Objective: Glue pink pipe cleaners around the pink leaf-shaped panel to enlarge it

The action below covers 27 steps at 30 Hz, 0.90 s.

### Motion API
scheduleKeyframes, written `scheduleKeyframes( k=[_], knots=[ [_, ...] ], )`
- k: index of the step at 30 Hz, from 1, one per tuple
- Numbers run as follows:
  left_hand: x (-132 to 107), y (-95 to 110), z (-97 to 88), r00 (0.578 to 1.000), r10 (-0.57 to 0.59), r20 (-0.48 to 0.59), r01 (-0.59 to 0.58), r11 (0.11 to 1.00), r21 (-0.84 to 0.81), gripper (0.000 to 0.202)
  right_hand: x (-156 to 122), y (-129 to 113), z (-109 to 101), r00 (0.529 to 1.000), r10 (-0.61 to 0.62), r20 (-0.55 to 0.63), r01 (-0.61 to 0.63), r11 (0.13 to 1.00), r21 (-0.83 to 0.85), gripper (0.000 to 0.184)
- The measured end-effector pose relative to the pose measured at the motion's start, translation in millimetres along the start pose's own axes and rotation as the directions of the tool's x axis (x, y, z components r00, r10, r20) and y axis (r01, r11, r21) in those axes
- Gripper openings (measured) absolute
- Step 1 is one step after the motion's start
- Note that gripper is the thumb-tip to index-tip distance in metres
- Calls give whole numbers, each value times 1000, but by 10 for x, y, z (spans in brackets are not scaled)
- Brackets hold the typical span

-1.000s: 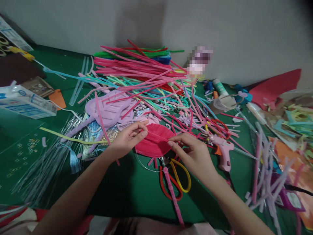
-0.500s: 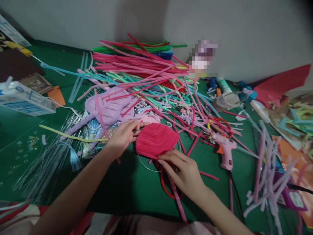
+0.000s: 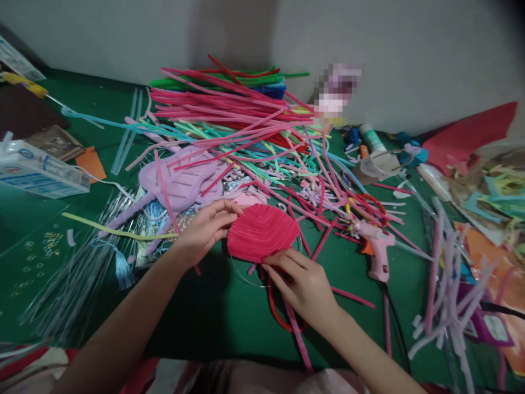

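Note:
A flat pink leaf-shaped piece point(image 3: 262, 232) made of ridged pipe-cleaner rows lies on the green table point(image 3: 213, 312) in front of me. My left hand point(image 3: 205, 230) grips its left tip with curled fingers. My right hand point(image 3: 301, 284) lies over its lower edge, fingers bent and pressing the rim. Under my right hand sit red-handled scissors point(image 3: 279, 314) and a pink pipe cleaner point(image 3: 297, 342) that runs toward me.
A big heap of coloured pipe cleaners point(image 3: 246, 120) fills the table behind. A lilac leaf shape point(image 3: 180, 180) lies left of it, a pink glue gun point(image 3: 375, 254) to the right. A white box point(image 3: 36, 172) sits far left; foam scraps point(image 3: 492, 191) and lilac stems point(image 3: 443, 273) crowd the right.
My right hand moved from the piece's right tip down to its lower edge, covering the scissors. The pink piece now lies flatter, its face toward me. My left hand stayed on the left tip.

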<state>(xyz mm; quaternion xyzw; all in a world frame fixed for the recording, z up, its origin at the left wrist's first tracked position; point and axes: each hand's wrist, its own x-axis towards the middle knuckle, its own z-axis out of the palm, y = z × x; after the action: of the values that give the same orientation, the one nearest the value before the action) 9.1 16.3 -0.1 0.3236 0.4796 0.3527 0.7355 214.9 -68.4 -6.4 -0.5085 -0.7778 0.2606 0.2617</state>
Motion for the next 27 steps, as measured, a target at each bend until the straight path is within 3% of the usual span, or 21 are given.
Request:
scheduleKeyframes(
  k=[2, 5, 8, 11, 15, 27],
  knots=[
    [-12, 1, -27, 1000, -8, 26, 7, 999, 50, 11, -1, -3, -1, 1000, -7, 12, 7, 1000, -18, 16],
    [-27, 10, -91, 988, 16, 156, -28, 997, 76, 31, -3, 0, 4, 1000, -15, 10, 15, 999, -36, 16],
    [-47, 42, -162, 946, -3, 324, -27, 996, 89, 55, -7, 1, 16, 1000, -16, 2, 16, 999, -48, 16],
    [-69, 74, -209, 908, -69, 412, 29, 994, 103, 71, -9, -7, 26, 1000, -22, 1, 22, 998, -61, 17],
    [-75, 76, -224, 889, -90, 450, 41, 992, 118, 76, -7, -11, 30, 1000, -23, 6, 23, 997, -78, 17],
    [-40, 52, -209, 898, -83, 432, 20, 989, 149, 74, -11, 24, 55, 1000, -19, 16, 21, 994, -104, 17]
  ],
)
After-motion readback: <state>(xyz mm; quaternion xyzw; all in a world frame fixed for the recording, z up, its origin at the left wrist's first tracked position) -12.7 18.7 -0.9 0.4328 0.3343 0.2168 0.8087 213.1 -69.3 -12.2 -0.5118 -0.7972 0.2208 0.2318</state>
